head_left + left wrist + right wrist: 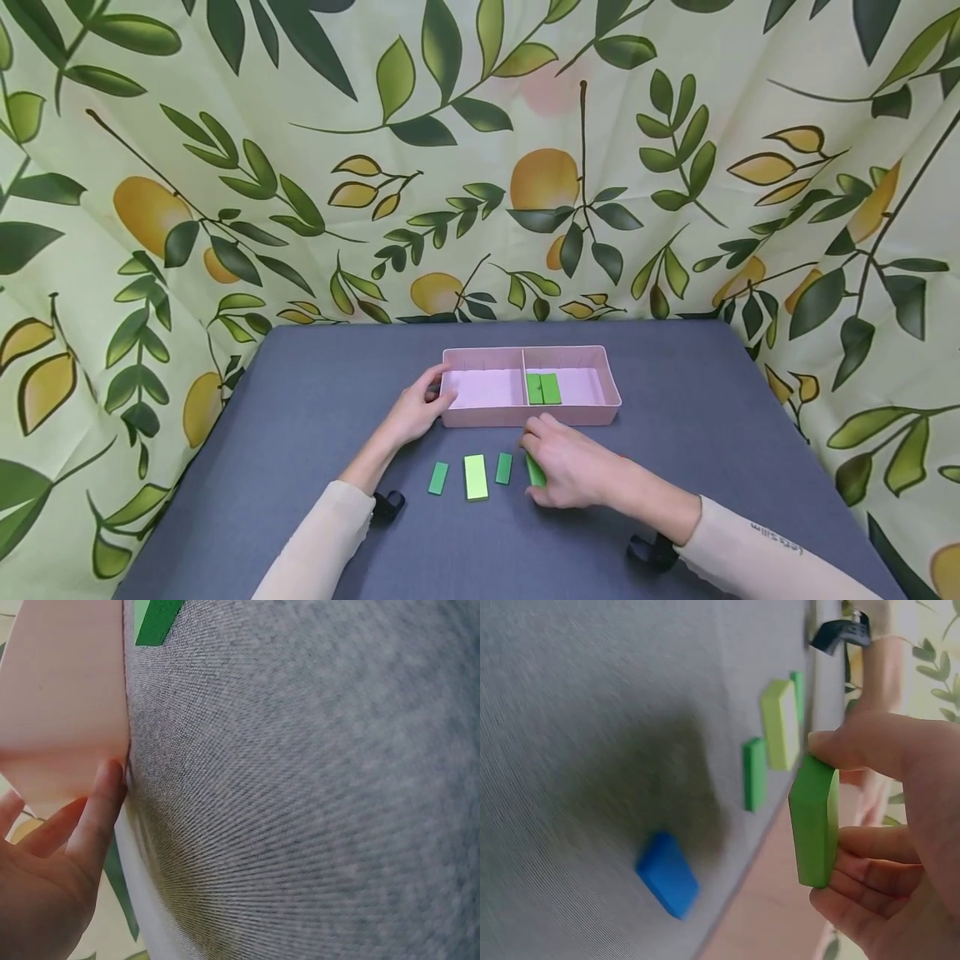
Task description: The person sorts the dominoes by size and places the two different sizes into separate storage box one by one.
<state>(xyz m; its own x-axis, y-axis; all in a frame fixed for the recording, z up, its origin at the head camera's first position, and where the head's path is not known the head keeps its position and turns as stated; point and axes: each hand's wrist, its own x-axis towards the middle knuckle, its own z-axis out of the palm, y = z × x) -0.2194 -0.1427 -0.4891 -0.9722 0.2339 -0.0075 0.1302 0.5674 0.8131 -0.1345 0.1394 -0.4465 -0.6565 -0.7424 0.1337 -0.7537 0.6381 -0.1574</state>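
A pink two-compartment box (487, 417) stands on the table. My left hand (417, 408) holds its left end, with the thumb against the lower front corner in the left wrist view. Just in front of the box, my right hand (573, 462) pinches a green block (815, 821) between thumb and fingers, above the table. Two green blocks (550, 388) lie in the right compartment beside the divider. On the table, left of my right hand, are a light green block (476, 477) and two thin darker green blocks (438, 478).
A blue block (667, 875) lies on the table in the right wrist view; my right hand hides it from the head view. Leaf-patterned cloth (465, 167) hangs around the back and sides of the grey-blue table (337, 367).
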